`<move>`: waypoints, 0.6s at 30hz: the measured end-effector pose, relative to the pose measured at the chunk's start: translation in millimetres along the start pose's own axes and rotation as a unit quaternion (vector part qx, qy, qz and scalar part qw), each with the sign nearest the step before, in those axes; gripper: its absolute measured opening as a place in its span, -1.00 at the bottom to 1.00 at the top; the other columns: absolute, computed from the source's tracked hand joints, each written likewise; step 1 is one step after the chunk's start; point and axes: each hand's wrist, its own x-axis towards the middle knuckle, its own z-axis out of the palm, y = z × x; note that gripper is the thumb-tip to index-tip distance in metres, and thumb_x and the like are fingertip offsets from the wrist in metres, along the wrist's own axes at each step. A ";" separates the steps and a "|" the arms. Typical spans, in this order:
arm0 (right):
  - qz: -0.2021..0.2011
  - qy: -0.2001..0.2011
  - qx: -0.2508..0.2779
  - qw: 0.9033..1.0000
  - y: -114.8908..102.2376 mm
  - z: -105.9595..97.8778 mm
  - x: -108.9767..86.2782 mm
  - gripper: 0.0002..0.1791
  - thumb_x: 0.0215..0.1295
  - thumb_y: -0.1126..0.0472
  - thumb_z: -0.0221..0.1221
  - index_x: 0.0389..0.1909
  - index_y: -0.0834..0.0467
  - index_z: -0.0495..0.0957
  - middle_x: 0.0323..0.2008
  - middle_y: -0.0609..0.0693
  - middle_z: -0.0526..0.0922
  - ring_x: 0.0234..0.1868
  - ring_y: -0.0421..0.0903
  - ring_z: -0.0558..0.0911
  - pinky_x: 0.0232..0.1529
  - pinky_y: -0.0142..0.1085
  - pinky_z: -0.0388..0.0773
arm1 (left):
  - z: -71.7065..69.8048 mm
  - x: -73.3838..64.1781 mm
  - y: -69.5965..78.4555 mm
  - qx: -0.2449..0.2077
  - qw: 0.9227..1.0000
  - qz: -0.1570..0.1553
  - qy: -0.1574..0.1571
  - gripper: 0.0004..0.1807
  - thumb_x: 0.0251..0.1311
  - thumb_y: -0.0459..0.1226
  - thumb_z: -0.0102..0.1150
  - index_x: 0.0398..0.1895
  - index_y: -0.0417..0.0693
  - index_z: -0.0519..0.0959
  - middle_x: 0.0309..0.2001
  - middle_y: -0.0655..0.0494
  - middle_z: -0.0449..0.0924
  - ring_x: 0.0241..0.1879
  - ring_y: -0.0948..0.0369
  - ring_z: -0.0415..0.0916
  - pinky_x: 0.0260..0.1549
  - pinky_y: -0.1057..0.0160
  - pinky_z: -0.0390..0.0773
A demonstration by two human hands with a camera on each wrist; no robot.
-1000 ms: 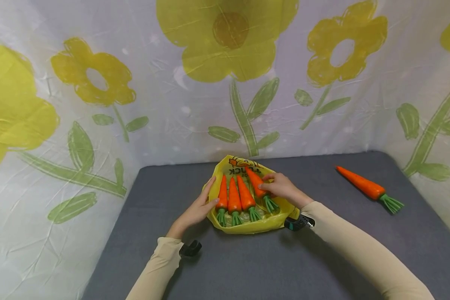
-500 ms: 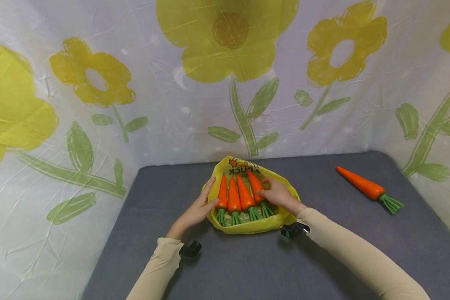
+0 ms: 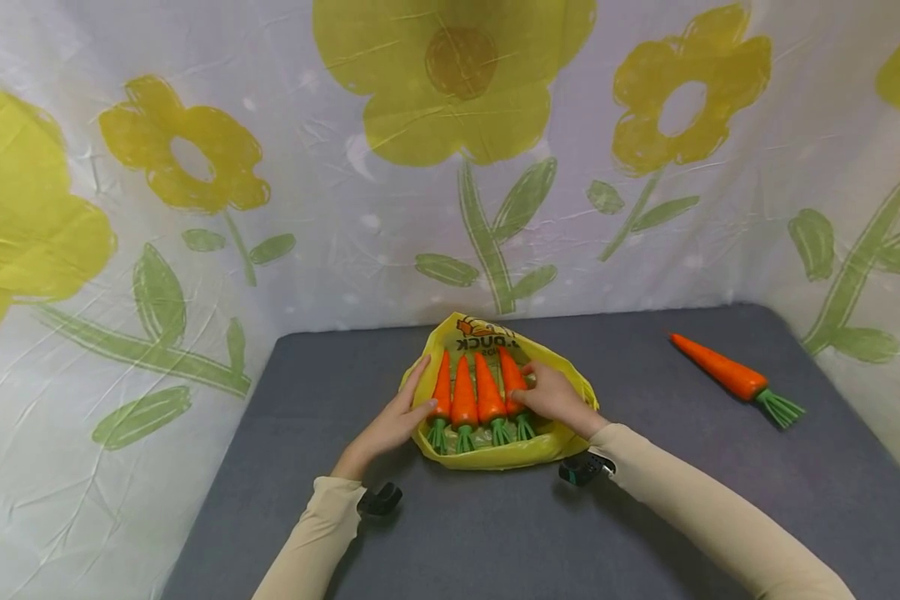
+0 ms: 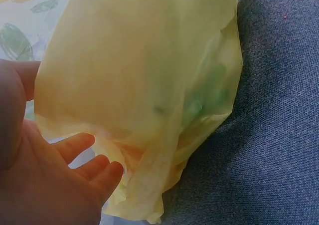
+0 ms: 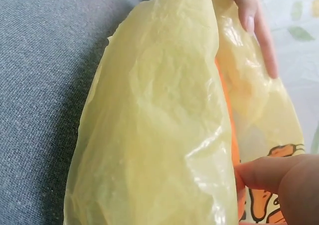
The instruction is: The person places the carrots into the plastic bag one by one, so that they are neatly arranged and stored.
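Observation:
A yellow plastic bag [image 3: 495,457] with dark print lies with its mouth spread. Several orange carrots [image 3: 464,398] sit side by side in it, green stalks toward me. My right hand [image 3: 558,396] reaches over the right rim and holds the rightmost carrot [image 3: 510,367] between thumb and fingers. In the right wrist view the bag wall hides most of the orange carrot [image 5: 230,110]. At the left rim my left hand [image 3: 393,423] spreads the bag, index finger straight along its side and thumb over the leftmost carrot [image 3: 442,392]. Its other fingers [image 4: 75,146] hang relaxed outside.
Another carrot [image 3: 723,367] lies apart on the grey tabletop [image 3: 480,533], to the right. A white curtain [image 3: 330,208] with yellow flowers rises behind the table and along both sides.
My right hand has moved left and slightly down with the rightmost carrot, which now lies straighter and close beside the others. The left hand stays at the left rim.

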 end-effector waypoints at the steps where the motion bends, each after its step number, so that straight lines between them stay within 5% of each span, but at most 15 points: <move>1: 0.000 0.001 0.001 1.000 -0.2 0.4 -0.5 -0.40 0.26 0.04 0.27 0.22 0.30 0.44 0.14 0.28 0.60 -0.02 0.10 0.62 -0.06 -0.07 0.56 | 1.0 1.7 -4.7 -0.002 1.000 0.001 0.002 -0.20 0.51 -0.30 -0.12 0.61 -0.06 -0.33 0.62 -0.10 -0.39 0.60 -0.10 -0.39 0.51 -0.25 -0.19; 7: 0.003 0.002 -0.001 1.000 0.6 3.5 -1.2 -0.37 0.27 0.01 0.27 0.25 0.29 0.42 0.10 0.25 0.62 -0.05 0.07 0.63 -0.11 -0.11 0.57 | 4.2 5.8 -19.6 -0.014 1.000 0.007 0.015 -0.21 0.51 -0.26 -0.09 0.62 0.11 -0.27 0.63 -0.03 -0.35 0.61 -0.07 -0.34 0.51 -0.25 -0.15; 18: -0.009 0.014 0.018 1.000 0.7 8.5 -1.4 -0.37 0.26 0.02 0.29 0.24 0.29 0.43 -0.03 0.23 0.68 -0.15 0.03 0.66 -0.27 -0.21 0.56 | 4.9 3.4 -14.5 -0.007 1.000 0.000 0.018 -0.21 0.52 -0.28 -0.10 0.62 0.12 -0.28 0.64 0.00 -0.33 0.61 -0.07 -0.33 0.50 -0.25 -0.15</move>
